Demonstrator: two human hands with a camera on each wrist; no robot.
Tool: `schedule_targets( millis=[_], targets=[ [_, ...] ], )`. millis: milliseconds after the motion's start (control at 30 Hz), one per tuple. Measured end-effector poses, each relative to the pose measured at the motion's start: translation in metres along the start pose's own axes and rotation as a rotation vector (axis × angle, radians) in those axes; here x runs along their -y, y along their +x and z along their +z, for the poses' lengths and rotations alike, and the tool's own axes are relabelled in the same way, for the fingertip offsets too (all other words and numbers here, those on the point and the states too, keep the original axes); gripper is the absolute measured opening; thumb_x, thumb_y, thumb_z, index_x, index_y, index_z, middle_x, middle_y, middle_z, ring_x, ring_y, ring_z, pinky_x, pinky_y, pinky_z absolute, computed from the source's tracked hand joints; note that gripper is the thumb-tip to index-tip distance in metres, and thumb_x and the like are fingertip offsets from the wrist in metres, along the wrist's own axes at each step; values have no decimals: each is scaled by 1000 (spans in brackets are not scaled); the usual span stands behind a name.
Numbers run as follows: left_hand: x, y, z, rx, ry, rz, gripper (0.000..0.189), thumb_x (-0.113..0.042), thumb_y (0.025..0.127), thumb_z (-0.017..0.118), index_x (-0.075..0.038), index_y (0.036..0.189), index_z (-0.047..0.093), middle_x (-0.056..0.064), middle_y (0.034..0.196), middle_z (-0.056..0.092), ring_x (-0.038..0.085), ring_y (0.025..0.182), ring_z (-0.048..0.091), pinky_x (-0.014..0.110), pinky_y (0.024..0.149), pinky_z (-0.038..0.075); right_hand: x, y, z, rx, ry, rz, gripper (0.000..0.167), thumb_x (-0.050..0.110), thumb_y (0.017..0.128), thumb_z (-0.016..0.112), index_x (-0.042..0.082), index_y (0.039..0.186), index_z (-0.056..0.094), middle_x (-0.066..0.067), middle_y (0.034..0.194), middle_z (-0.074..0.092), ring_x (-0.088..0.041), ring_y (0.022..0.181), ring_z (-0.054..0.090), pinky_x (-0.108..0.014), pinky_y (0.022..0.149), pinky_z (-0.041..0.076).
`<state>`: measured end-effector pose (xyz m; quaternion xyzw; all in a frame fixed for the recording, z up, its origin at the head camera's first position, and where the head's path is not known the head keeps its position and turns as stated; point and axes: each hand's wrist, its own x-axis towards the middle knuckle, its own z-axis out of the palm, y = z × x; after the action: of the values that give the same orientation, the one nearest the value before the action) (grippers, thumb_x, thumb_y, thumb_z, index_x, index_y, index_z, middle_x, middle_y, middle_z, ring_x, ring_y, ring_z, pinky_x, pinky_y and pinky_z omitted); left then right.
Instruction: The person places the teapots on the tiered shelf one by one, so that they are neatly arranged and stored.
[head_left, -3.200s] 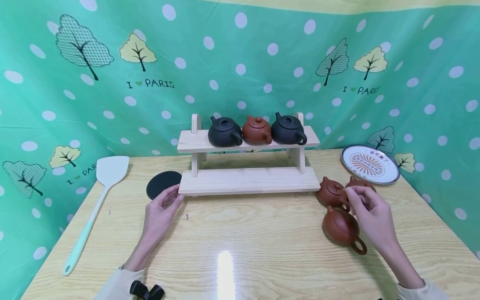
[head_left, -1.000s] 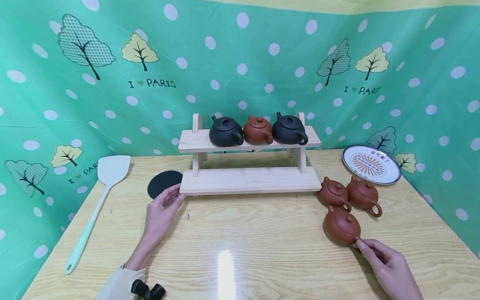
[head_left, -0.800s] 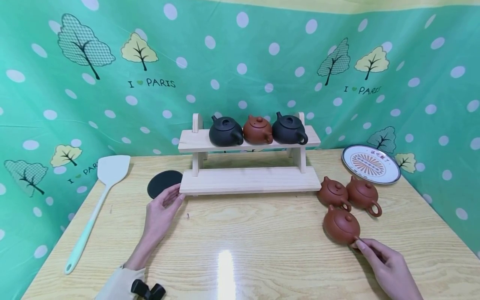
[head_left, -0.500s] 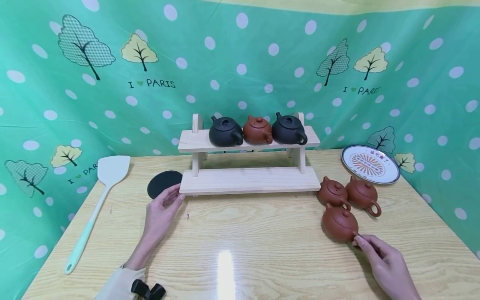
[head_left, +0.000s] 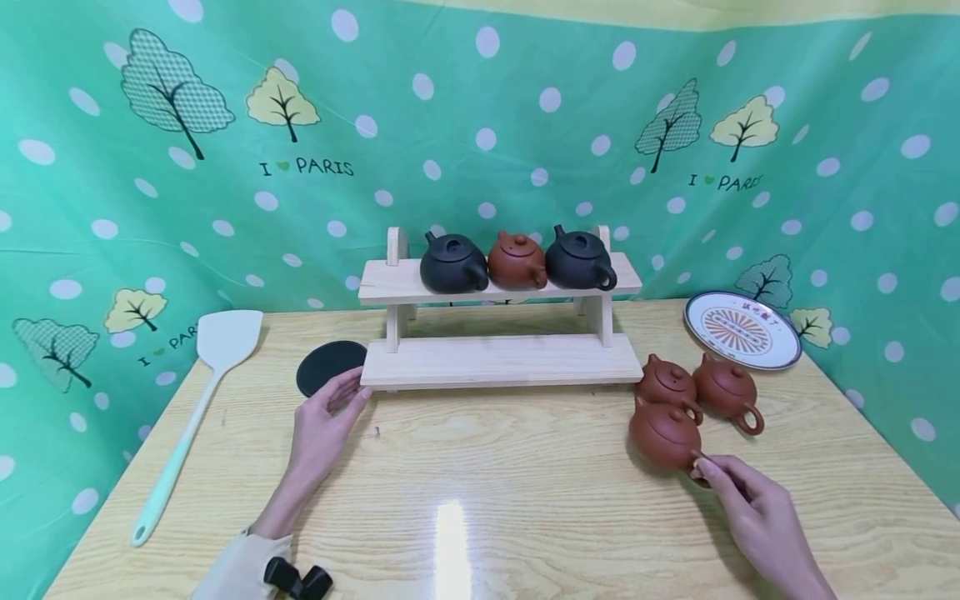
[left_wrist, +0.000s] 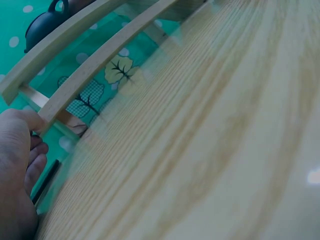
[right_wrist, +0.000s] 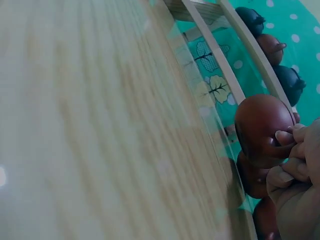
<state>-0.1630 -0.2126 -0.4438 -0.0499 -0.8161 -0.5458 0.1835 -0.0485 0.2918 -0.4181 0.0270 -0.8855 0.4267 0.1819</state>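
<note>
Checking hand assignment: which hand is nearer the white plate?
Right. The right hand holds a brown teapot in front of the white plate, with a second teapot between; the left hand is farther off, at the wooden shelf's left end.

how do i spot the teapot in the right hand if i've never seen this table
Start at the two-tier wooden rack and move to its lower right end, where two reddish-brown teapots stand side by side. Just nearer the person is a third reddish-brown teapot, the only one of the three gripped by the right hand.
</note>
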Motion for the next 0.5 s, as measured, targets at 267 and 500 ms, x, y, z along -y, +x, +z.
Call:
schedule_targets(
  millis=[267, 500],
  targets=[
    [1, 1, 0, -3, 4, 4, 36, -14, 101, 71, 0, 133, 67, 17, 128, 70, 29, 117, 66, 11, 95, 50, 7, 8, 8, 14, 54, -33, 16, -3, 103, 60, -1, 103, 75, 1, 92, 75, 2, 87, 64, -6, 78, 50],
    [-1, 0, 0, 3, -8, -9, 37, -15, 100, 72, 1, 134, 66, 17, 129, 69, 30, 118, 66, 10, 95, 50, 15, 16, 20, 27, 101, -79, 17, -7, 101, 61, 2, 100, 75, -1, 88, 73, -3, 79, 61, -10, 69, 51]
  ],
)
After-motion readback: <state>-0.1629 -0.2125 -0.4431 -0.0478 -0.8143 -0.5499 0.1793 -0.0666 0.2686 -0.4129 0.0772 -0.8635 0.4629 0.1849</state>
